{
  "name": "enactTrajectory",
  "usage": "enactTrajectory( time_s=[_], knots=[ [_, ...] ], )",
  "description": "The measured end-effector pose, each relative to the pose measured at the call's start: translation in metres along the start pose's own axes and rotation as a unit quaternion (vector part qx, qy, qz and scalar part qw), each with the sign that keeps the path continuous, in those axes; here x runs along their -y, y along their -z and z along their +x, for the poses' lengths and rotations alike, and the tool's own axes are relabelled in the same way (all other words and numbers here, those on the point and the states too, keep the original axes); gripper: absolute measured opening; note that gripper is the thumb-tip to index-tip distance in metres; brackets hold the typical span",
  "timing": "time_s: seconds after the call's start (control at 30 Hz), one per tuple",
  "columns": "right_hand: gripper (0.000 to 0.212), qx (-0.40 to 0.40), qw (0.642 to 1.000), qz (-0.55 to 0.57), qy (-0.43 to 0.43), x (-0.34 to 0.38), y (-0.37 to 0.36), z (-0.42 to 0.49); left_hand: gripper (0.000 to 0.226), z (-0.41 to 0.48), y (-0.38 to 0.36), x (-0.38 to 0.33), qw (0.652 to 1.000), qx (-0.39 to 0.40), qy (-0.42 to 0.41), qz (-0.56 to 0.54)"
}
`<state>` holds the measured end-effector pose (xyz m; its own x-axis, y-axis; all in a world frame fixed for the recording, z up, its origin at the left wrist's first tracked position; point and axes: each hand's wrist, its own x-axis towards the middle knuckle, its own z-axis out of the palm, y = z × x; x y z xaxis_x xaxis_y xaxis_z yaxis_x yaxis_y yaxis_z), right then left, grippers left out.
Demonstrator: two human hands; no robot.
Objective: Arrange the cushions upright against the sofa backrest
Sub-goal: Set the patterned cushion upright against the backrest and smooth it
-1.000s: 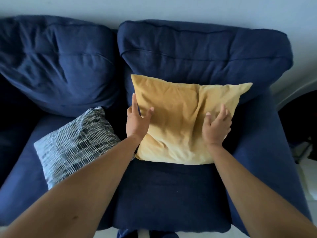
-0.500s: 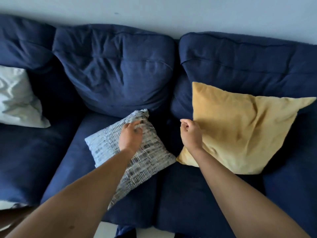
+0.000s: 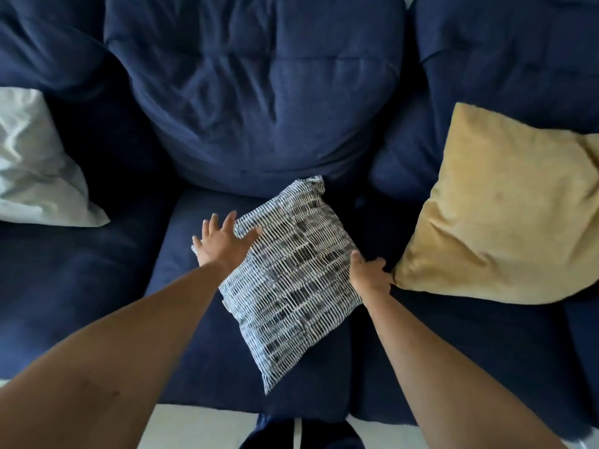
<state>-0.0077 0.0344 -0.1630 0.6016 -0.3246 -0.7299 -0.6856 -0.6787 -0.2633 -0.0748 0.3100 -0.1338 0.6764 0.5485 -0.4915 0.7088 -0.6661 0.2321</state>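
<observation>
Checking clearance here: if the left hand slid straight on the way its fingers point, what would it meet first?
Probably the middle backrest cushion; the left hand points up and away across bare seat, though depth is unclear.

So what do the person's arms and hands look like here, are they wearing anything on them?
Both arms are bare from the bottom edge of the picture to the wrists: no sleeves show. The left hand and right hand wear no gloves, and no watch, bracelet or ring can be seen. The fingers are bare too. Nothing else is worn on either forearm in this view.
</observation>
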Motion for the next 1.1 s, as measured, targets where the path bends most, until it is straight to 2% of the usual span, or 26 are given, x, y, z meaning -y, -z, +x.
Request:
enactTrajectory(
  time_s=[0.07,0.13,0.27,0.4,0.6,0.73,0.8,0.93,1.03,1.1],
  knots=[
    [0.099,-0.003,0.997,0.03,-0.067,-0.005,-0.013,0.007,0.105,0.021,-0.004,-0.003,0.999,0.02,-0.034,0.022],
    [0.106,-0.001,0.995,0.052,-0.082,-0.01,-0.026,0.012,0.113,0.043,-0.011,-0.01,0.996,0.04,-0.068,0.041],
    [0.107,0.007,0.992,0.108,-0.063,-0.016,-0.052,0.018,0.117,0.079,-0.021,-0.024,0.991,0.066,-0.105,0.056],
    [0.102,-0.014,0.988,0.144,-0.061,-0.017,-0.067,0.019,0.108,0.088,-0.034,-0.027,0.987,0.12,-0.102,0.02],
    [0.085,-0.04,0.977,0.202,0.053,-0.008,-0.073,-0.002,0.096,0.062,-0.029,-0.014,0.984,0.109,-0.093,-0.109],
    [0.074,-0.09,0.961,0.163,0.203,0.017,-0.063,-0.028,0.089,0.028,-0.009,0.01,0.952,0.037,-0.083,-0.292],
    [0.069,-0.131,0.936,0.131,0.299,0.036,-0.055,-0.047,0.085,0.009,0.001,0.023,0.934,-0.035,-0.072,-0.349],
    [0.062,-0.23,0.842,0.127,0.47,0.08,-0.034,-0.082,0.08,-0.014,0.017,0.04,0.878,-0.164,-0.066,-0.445],
    [0.059,-0.296,0.761,0.16,0.555,0.113,-0.01,-0.088,0.076,-0.009,0.034,0.041,0.825,-0.228,-0.103,-0.507],
    [0.057,-0.324,0.72,0.177,0.587,0.134,0.004,-0.083,0.076,0.004,0.047,0.037,0.809,-0.248,-0.125,-0.518]
  ],
)
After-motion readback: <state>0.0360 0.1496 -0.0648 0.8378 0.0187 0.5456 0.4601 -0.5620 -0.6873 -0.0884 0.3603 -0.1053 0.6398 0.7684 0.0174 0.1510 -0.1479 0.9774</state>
